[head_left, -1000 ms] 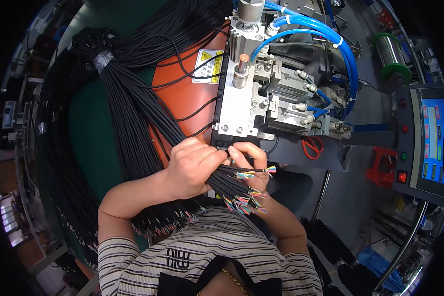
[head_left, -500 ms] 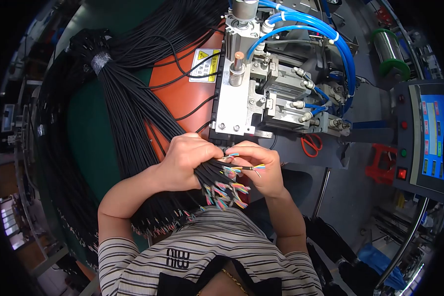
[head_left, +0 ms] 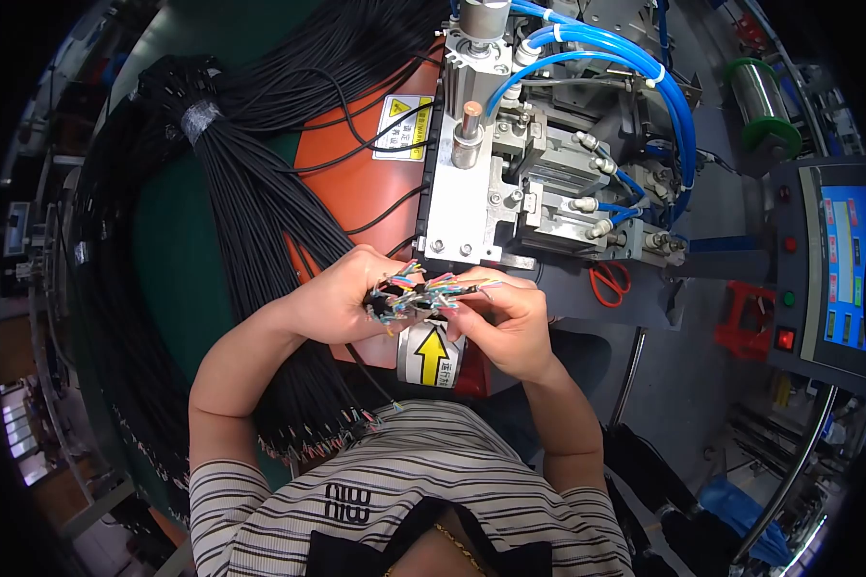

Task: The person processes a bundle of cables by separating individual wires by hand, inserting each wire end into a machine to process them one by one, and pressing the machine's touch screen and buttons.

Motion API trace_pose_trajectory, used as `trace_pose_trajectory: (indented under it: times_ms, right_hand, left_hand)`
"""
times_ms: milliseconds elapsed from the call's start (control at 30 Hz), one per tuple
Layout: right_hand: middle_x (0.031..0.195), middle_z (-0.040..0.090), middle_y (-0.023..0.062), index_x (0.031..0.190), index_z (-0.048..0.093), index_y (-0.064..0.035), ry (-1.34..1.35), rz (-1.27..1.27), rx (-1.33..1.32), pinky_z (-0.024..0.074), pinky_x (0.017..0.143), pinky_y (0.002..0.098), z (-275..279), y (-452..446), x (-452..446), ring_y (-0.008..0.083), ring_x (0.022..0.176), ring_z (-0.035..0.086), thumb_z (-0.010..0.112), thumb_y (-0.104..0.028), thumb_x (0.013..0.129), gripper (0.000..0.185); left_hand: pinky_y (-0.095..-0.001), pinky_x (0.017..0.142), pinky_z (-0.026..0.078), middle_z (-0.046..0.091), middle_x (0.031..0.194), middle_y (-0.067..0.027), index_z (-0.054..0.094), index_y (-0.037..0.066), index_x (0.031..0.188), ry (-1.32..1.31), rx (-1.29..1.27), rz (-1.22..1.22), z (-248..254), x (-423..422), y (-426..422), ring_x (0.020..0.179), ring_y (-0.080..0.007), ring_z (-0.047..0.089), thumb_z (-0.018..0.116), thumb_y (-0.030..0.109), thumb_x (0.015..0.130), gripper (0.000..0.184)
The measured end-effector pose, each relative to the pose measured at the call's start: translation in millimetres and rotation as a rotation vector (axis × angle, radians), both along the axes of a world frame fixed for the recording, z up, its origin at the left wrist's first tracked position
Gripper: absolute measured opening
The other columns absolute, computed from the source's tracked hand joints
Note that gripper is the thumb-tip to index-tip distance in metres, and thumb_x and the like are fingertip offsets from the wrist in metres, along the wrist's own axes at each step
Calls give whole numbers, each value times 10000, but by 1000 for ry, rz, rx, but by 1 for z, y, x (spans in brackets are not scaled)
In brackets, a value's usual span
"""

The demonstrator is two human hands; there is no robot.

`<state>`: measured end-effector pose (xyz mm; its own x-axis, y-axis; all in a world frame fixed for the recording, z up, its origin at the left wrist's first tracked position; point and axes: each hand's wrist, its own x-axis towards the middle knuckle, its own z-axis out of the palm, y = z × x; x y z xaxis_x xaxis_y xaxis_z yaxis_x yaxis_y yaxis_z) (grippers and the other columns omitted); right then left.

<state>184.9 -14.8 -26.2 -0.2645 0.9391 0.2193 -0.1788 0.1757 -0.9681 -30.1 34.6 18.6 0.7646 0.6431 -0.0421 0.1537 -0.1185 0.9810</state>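
Observation:
My left hand (head_left: 342,296) is wrapped round a bundle of black cables, whose stripped ends (head_left: 419,291) show several coloured wires turned upward between my hands. My right hand (head_left: 505,322) is at the right side of these ends, with thumb and fingers pinched on a cable end. Just above both hands is the front edge of a metal machine (head_left: 457,216). Below the wire ends, a white label with a yellow arrow (head_left: 432,356) is visible. The rest of the held bundle is hidden behind my left hand.
A large tied bundle of black cables (head_left: 245,183) lies at the left over an orange surface (head_left: 342,192). Blue air hoses (head_left: 678,115) curve above the machine. Red-handled scissors (head_left: 608,284), a control screen (head_left: 845,274) and a wire spool (head_left: 760,101) are at the right.
The wire ends have swung up from below my hands to between them, uncovering the yellow arrow label. My left hand has turned and moved slightly left.

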Motion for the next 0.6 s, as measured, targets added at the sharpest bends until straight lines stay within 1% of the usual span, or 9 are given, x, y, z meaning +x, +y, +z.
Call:
trace_pose_trajectory:
  times_ms: [33, 67, 167, 200, 233, 300, 333, 400, 600]
  right_hand:
    - [869, 663, 103, 897, 655, 46, -130, -56, 66, 490, 510, 238, 3, 0, 2, 108, 616, 631, 690, 35, 801, 103]
    - [859, 662, 100, 868, 654, 32, -259, -111, 131, 480, 490, 248, 4, 0, 3, 115, 594, 630, 705, 15, 784, 100]
    - [801, 628, 83, 821, 643, -22, -543, -299, 532, 458, 460, 297, 1, 3, 2, 187, 538, 611, 724, -74, 726, 135]
    - [718, 550, 77, 763, 604, -57, -670, -271, 505, 458, 453, 343, 4, 0, 6, 257, 523, 585, 690, -127, 722, 118]
    - [703, 528, 75, 748, 586, -60, -761, -271, 482, 457, 453, 345, 7, -2, 7, 251, 521, 584, 686, -129, 734, 122]
    - [672, 485, 72, 717, 551, -67, -943, -262, 429, 454, 452, 348, 10, -6, 8, 240, 516, 581, 679, -135, 759, 151]
    - [657, 452, 74, 691, 515, -74, -936, -288, 446, 450, 446, 355, 9, -5, 7, 241, 507, 574, 667, -141, 783, 190]
    - [668, 468, 76, 707, 531, -70, -941, -276, 414, 449, 452, 360, 7, -7, 8, 250, 510, 574, 669, -148, 790, 178]
    - [707, 511, 91, 756, 574, -58, -831, -237, 372, 445, 475, 372, 0, -5, 14, 277, 520, 572, 652, -136, 818, 126]
  left_hand:
    - [-274, 597, 476, 642, 711, -72, 641, -3, 851, -18, -33, 4, 0, 1, 0, 620, -165, 614, 738, 108, 753, 177]
    - [-299, 619, 491, 657, 737, -92, 645, -6, 853, 151, 18, 58, 1, 6, -4, 635, -214, 634, 757, 97, 686, 225]
    - [-326, 633, 504, 647, 722, -104, 653, 4, 904, 244, 436, 154, -8, 15, -19, 652, -269, 644, 765, 79, 595, 337]
    - [-375, 636, 513, 637, 789, -91, 650, 22, 978, 313, 604, 139, -6, 21, -25, 703, -286, 647, 690, 2, 570, 410]
    - [-377, 622, 509, 601, 847, -75, 641, 27, 1045, 328, 758, 171, -11, 24, -29, 727, -260, 621, 685, 34, 616, 432]
    - [-352, 602, 507, 572, 859, -67, 634, -7, 1060, 352, 904, 118, -9, 27, -30, 750, -234, 594, 654, 60, 681, 385]
    - [-343, 598, 505, 563, 841, -65, 631, -18, 1056, 360, 927, 93, -9, 28, -29, 743, -227, 587, 641, 64, 698, 368]
    - [-325, 590, 501, 546, 804, -62, 625, -41, 1049, 382, 972, 42, -10, 27, -29, 729, -211, 572, 615, 71, 731, 337]
    - [-323, 592, 503, 551, 805, -77, 624, -51, 1016, 392, 949, 7, -14, 30, -22, 731, -225, 585, 620, 78, 728, 316]
